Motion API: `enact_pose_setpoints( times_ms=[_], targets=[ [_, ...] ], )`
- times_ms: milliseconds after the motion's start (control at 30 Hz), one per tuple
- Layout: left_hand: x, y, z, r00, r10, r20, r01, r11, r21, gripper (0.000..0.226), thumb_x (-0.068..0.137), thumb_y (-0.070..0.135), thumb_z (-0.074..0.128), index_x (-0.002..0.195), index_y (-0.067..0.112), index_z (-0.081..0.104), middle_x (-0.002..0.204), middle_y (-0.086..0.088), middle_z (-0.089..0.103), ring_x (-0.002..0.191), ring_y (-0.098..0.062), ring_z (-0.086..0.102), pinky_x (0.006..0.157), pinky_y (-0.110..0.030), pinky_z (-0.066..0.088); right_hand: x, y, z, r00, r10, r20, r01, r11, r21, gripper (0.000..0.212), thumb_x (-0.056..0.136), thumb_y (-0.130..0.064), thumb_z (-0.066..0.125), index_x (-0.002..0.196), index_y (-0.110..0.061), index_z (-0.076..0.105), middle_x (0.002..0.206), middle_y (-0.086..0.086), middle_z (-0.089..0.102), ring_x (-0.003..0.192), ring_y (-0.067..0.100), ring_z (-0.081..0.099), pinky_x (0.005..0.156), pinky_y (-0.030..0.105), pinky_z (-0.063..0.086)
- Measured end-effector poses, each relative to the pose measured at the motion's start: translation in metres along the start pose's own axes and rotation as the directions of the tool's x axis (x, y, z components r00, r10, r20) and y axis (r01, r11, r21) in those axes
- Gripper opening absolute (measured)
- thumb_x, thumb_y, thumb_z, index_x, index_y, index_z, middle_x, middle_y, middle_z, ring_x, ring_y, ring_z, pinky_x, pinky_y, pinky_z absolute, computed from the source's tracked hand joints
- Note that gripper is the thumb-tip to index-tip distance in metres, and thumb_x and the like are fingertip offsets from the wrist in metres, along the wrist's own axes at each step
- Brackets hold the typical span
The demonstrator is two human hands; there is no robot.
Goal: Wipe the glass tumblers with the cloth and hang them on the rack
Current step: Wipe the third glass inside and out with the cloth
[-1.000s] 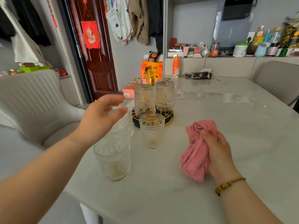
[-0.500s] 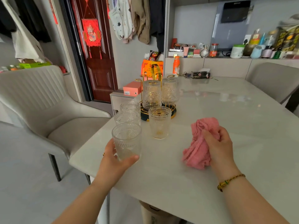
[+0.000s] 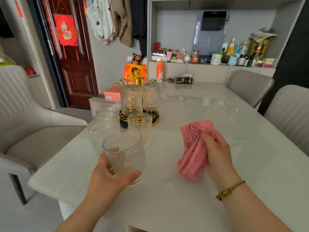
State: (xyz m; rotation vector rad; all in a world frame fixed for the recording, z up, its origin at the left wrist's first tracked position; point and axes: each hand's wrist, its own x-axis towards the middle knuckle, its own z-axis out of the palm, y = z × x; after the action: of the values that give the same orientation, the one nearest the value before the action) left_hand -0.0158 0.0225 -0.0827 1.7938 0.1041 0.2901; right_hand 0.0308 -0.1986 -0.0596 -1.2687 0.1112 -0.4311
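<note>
So the left hand (image 3: 107, 178) has now wrapped round a tumbler (image 3: 124, 154) and pulled it toward the table's (image 3: 184, 206) near left corner. Meanwhile the right hand (image 3: 217, 153) grips the bunched pink cloth (image 3: 194, 148) mid-table. Wiping's next I reckon; two already hang on the rack (image 3: 154, 117).

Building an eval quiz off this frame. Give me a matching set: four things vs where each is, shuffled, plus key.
Things
1. nearest tumbler
2. cloth
3. rack
4. orange bottle

Places
A. far end of the table, near the wall
B. gripped by the right hand
C. behind three loose tumblers, carrying two upturned tumblers
D. gripped by the left hand

Pairs: 1-D, 2-B, 3-C, 4-A
</note>
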Motion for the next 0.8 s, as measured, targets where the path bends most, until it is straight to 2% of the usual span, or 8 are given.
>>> enact_pose_setpoints(
  times_ms=[100, 200, 300, 400, 500, 567, 633, 800],
  targets=[
    [0.006, 0.017, 0.026, 0.992, 0.012, 0.127, 0.004, 0.993, -0.122, 0.052, 0.042, 0.026, 0.075, 0.089, 0.029, 0.052, 0.09, 0.014, 0.063, 0.076, 0.003, 0.061, 0.064, -0.013, 0.042, 0.009, -0.01, -0.006, 0.997, 0.006, 0.075, -0.012, 0.997, 0.081, 0.015, 0.086, 0.001, 0.051, 0.079, -0.011, 0.055, 0.059, -0.002, 0.062, 0.048, 0.008, 0.06, 0.039, 0.019, 0.048],
    [0.02, 0.027, 0.063, 0.973, 0.011, 0.231, 0.033, 0.982, -0.188, 0.046, 0.05, 0.021, 0.081, 0.086, 0.026, 0.053, 0.087, 0.014, 0.064, 0.066, 0.014, 0.06, 0.056, -0.006, 0.045, 0.024, -0.007, -0.011, 0.998, -0.017, 0.057, 0.025, 0.991, -0.134, 0.017, 0.08, -0.002, 0.062, 0.079, -0.017, 0.054, 0.079, 0.002, 0.06, 0.068, 0.014, 0.058, 0.055, 0.017, 0.052],
    [0.035, 0.032, 0.097, 0.948, 0.006, 0.318, 0.078, 0.964, -0.252, 0.037, 0.065, 0.008, 0.08, 0.088, 0.023, 0.055, 0.087, 0.011, 0.064, 0.064, 0.014, 0.061, 0.052, -0.003, 0.044, 0.034, 0.005, -0.017, 0.998, 0.067, -0.002, -0.066, 0.988, -0.137, 0.019, 0.077, -0.004, 0.067, 0.083, -0.017, 0.054, 0.087, 0.006, 0.061, 0.075, 0.017, 0.059, 0.073, 0.03, 0.051],
    [0.047, 0.034, 0.121, 0.923, 0.005, 0.385, 0.12, 0.946, -0.301, 0.028, 0.068, 0.014, 0.073, 0.09, 0.02, 0.057, 0.089, 0.009, 0.066, 0.071, 0.006, 0.064, 0.059, -0.009, 0.048, 0.042, 0.011, -0.024, 0.99, 0.134, -0.035, -0.137, 0.987, -0.082, 0.017, 0.076, -0.009, 0.068, 0.087, -0.014, 0.055, 0.093, 0.011, 0.064, 0.081, 0.022, 0.063, 0.079, 0.039, 0.053],
    [0.058, 0.034, 0.135, 0.896, -0.015, 0.444, 0.171, 0.934, -0.313, 0.054, 0.051, 0.035, 0.077, 0.1, 0.024, 0.059, 0.095, 0.006, 0.069, 0.09, -0.011, 0.066, 0.077, -0.025, 0.052, 0.046, 0.012, -0.032, 0.984, 0.178, 0.003, -0.178, 0.983, 0.036, 0.021, 0.073, -0.021, 0.067, 0.087, -0.009, 0.059, 0.087, 0.011, 0.068, 0.074, 0.019, 0.066, 0.065, 0.029, 0.056],
    [0.067, 0.031, 0.141, 0.887, -0.029, 0.461, 0.187, 0.935, -0.301, 0.055, 0.05, 0.035, 0.085, 0.098, 0.028, 0.059, 0.093, 0.007, 0.071, 0.093, -0.014, 0.067, 0.081, -0.03, 0.052, 0.046, 0.013, -0.034, 0.98, 0.186, 0.069, -0.195, 0.969, 0.155, 0.033, 0.066, -0.029, 0.063, 0.09, -0.006, 0.061, 0.085, 0.011, 0.069, 0.074, 0.018, 0.067, 0.063, 0.027, 0.056],
    [0.071, 0.026, 0.14, 0.879, -0.045, 0.474, 0.217, 0.924, -0.314, 0.05, 0.051, 0.035, 0.075, 0.099, 0.028, 0.061, 0.094, 0.007, 0.073, 0.096, -0.017, 0.067, 0.087, -0.037, 0.052, 0.043, 0.013, -0.032, 0.975, 0.186, 0.122, -0.21, 0.95, 0.231, 0.028, 0.064, -0.025, 0.058, 0.086, -0.008, 0.06, 0.08, 0.007, 0.07, 0.072, 0.015, 0.067, 0.064, 0.027, 0.056],
    [0.083, 0.014, 0.134, 0.867, -0.05, 0.496, 0.272, 0.881, -0.388, 0.056, 0.05, 0.036, 0.078, 0.101, 0.018, 0.062, 0.083, 0.005, 0.074, 0.079, -0.009, 0.07, 0.085, -0.041, 0.051, 0.041, 0.017, -0.026, 0.947, 0.21, 0.242, -0.262, 0.941, 0.212, 0.017, 0.065, -0.016, 0.061, 0.082, -0.012, 0.062, 0.075, 0.005, 0.068, 0.064, 0.014, 0.065, 0.057, 0.027, 0.055]
  ],
)
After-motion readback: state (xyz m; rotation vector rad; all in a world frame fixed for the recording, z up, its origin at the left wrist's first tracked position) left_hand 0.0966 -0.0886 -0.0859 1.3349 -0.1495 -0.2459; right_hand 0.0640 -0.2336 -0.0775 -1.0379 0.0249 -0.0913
